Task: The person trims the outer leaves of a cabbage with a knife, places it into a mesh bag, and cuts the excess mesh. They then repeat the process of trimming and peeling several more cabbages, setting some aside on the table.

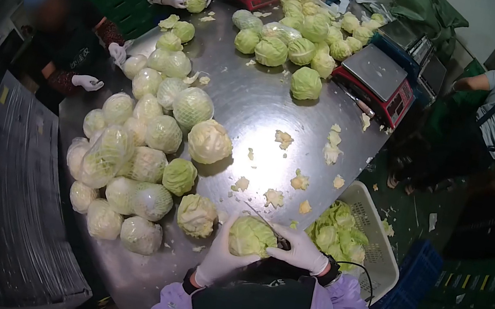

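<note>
My gloved left hand (pixel 222 257) is closed around the left and lower side of a pale green cabbage (pixel 251 236) at the table's near edge. In my gloved right hand (pixel 303 252) is a knife (pixel 264 218), its thin blade pointing up and left across the cabbage's far side. My right fingertips also touch the cabbage. Left of it sits a yellowish, rough-leaved cabbage (pixel 197 216), with a small green cabbage (pixel 179 177) just beyond. Trimmed leaf scraps (pixel 273 197) lie on the metal table (pixel 245 128) past my hands.
Several wrapped cabbages (pixel 146 164) crowd the table's left side. More cabbages (pixel 271 51) are piled at the far end beside a red scale (pixel 377 78). A white basket (pixel 385 258) of leaves stands to my right. Co-workers (pixel 67 50) stand around the table.
</note>
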A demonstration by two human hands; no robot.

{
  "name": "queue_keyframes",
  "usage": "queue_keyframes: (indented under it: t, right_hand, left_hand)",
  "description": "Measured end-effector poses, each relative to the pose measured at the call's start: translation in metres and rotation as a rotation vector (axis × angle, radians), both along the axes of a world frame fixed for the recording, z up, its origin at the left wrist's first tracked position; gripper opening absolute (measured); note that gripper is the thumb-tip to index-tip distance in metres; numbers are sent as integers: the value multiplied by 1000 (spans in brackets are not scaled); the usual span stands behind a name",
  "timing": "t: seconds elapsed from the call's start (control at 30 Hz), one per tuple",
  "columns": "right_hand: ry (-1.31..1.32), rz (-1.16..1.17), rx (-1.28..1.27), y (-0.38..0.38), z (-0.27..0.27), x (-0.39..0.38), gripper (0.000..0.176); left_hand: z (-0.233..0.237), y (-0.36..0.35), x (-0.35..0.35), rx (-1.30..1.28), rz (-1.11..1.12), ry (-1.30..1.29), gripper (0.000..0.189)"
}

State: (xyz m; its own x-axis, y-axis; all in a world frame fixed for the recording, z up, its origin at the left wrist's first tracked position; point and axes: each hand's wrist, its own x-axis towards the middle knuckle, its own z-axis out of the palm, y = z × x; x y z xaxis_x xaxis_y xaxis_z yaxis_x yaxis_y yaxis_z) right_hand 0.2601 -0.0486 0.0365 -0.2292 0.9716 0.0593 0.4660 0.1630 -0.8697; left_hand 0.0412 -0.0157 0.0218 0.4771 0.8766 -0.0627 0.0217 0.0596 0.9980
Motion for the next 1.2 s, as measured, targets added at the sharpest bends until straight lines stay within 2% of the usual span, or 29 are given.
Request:
queue_keyframes:
  t: [0.07,0.13,0.17,0.23,0.27,0.3,0.37,0.4,0.43,0.5,0.53,0.6,0.63,0.67,0.73,0.8,0.83,0.9,0.93,1.0,1.03,1.1,1.13,1.17,1.2]
  right_hand:
    - [32,3,-33,-1,0,1,64]
    - [-132,-67,59,-2,8,-1,52]
    - [-132,-68,60,-4,6,-5,52]
    - [-268,-196,136,-9,-2,-15,41]
    - [-270,-225,252,-8,-8,-16,29]
    - [-271,-229,252,-7,-5,-12,29]
    - [357,-356,-343,0,10,6,23]
    - [392,-470,-590,5,29,15,20]
    - [480,-472,-358,11,-13,31,25]
    - [-31,-507,-123,18,-15,48,34]
    - [-37,-501,-119,17,-9,45,34]
    - [175,-225,-71,4,12,24,42]
    - [35,-182,156,4,23,9,42]
    - [-24,-189,150,1,22,-4,41]
    - [-85,-198,147,-2,16,-7,41]
    - [363,-380,-345,6,4,9,33]
    - [441,-475,-681,14,25,19,28]
    - [0,-444,-166,21,-3,30,34]
    - [-4,-443,-166,19,-6,31,34]
    - [-143,-371,289,13,2,30,41]
    - [-144,-365,288,10,12,25,41]
    - [-13,-102,133,-1,35,5,45]
    - [31,-32,46,-4,43,-4,41]
    - [-91,25,155,-4,38,-10,33]
    - [-49,-11,173,0,33,-12,26]
  left_hand:
    - [12,0,3,1,10,8,96]
    - [4,-1,1,50,39,79,94]
    - [0,-1,1,98,67,148,92]
    - [-5,3,-1,79,26,137,92]
    - [-6,5,-3,59,-9,125,92]
    - [-1,7,-4,59,-14,124,92]
    - [14,11,-9,-37,-156,51,95]
    - [16,11,-12,-37,-156,53,95]
    - [17,12,-15,-84,-183,-1,96]
    - [22,14,-17,-127,-213,-59,96]
    - [28,15,-16,-95,-230,4,97]
    - [27,16,-16,-77,-237,69,97]
    - [20,19,-16,6,-273,168,100]
    - [16,22,-16,92,-311,266,104]
    - [17,25,-19,64,-349,197,101]
    - [21,27,-20,35,-381,131,99]
    - [28,27,-21,-4,-374,81,99]
    - [39,28,-20,-42,-370,28,99]
    - [42,30,-20,-34,-388,51,99]
    - [40,31,-21,-28,-401,71,99]
    - [33,32,-22,-22,-433,137,101]
    - [19,34,-23,-19,-469,206,104]
    - [13,35,-23,14,-504,228,105]
    - [10,35,-23,50,-540,249,105]
    - [16,37,-21,52,-543,249,105]
